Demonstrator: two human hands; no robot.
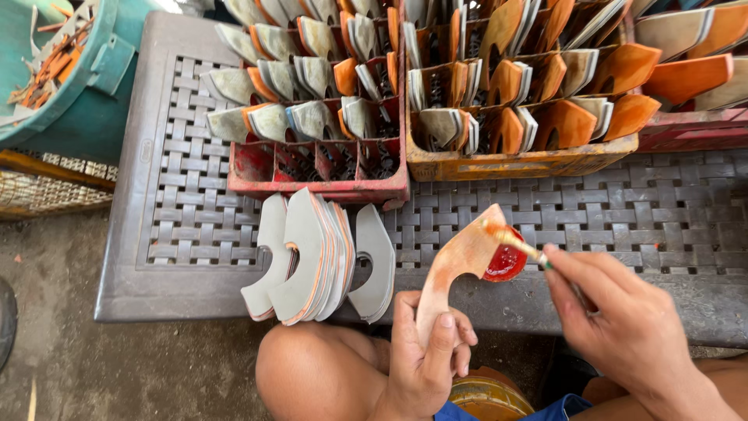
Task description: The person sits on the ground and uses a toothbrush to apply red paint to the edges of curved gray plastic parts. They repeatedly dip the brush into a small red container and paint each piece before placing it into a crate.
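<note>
Fingers (436, 343) grip cutout (460, 261) base | brush (518, 243) tip touching top

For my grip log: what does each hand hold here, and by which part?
The left hand holds a curved sole-shaped piece by its lower narrow end. The right hand pinches a small brush by its handle, bristles on the piece.

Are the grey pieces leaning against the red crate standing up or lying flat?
Standing on edge: the grey pieces lean in a row against the red crate.
</note>
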